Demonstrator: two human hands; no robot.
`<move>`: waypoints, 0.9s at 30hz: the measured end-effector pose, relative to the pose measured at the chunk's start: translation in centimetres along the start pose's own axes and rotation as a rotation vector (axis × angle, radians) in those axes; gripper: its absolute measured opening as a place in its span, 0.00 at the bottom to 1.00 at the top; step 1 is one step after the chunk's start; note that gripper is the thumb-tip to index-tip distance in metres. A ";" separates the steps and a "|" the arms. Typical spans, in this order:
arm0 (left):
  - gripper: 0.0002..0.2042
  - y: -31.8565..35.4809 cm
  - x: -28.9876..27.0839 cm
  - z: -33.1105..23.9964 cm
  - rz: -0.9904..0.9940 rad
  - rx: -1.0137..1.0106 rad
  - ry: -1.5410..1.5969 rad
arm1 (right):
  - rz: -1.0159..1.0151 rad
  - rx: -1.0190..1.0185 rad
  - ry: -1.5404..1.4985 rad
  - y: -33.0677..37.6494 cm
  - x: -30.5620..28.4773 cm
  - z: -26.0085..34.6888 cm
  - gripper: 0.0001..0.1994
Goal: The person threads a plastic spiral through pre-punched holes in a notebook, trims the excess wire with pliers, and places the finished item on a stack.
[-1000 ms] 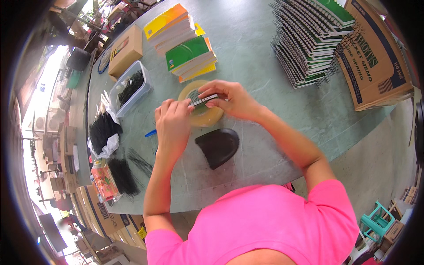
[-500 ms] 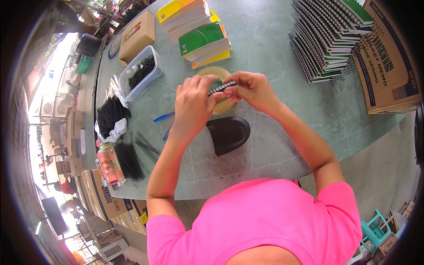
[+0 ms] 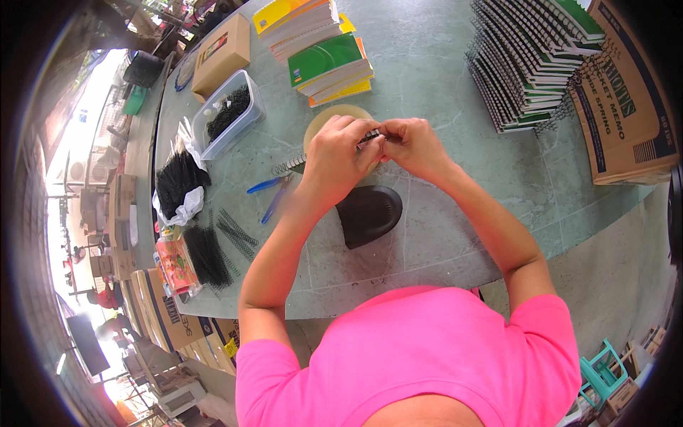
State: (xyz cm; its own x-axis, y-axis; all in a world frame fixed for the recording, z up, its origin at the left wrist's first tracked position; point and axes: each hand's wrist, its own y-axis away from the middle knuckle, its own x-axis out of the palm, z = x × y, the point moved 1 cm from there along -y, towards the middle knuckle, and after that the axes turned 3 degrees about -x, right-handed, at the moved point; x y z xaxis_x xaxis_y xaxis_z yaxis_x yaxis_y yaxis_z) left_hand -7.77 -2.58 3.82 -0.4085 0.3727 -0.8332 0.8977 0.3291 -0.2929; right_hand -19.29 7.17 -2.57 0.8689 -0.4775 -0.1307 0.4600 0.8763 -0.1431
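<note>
My left hand and my right hand meet over the green table, both pinching a short black spiral binding coil between their fingertips. Under the hands lies a small pale notebook with a wire spiral sticking out at its left edge. A black curved pad rests on the table just below my wrists. Blue-handled pliers lie to the left of my left forearm.
A stack of yellow and green notebooks sits behind the hands. Bound spiral notebooks fan out at the right beside a cardboard box. A clear tub of black coils, loose coil bundles and a brown box stand at left.
The view has shifted so the table sits lower and the hands nearer the middle. Both hands have lifted slightly off the notebook and still hold the coil between them.
</note>
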 end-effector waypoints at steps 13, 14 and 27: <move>0.10 -0.7 0.0 -0.5 -0.031 -0.164 0.082 | -0.086 -0.134 0.177 0.5 0.8 0.4 0.08; 0.09 -0.5 -0.1 -0.6 -0.069 -0.113 0.132 | -0.056 -0.113 0.238 0.4 0.5 0.3 0.08; 0.09 1.1 -0.6 -0.2 -0.128 0.074 -0.064 | -0.023 -0.090 0.116 0.5 0.9 -1.1 0.09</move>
State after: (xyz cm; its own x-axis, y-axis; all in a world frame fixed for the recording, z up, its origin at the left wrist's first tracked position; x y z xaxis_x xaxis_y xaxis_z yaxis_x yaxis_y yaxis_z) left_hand -6.60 -2.33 4.09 -0.5108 0.2753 -0.8144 0.8498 0.3045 -0.4301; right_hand -18.50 7.11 -3.81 0.8289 -0.5059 -0.2386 0.4564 0.8583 -0.2343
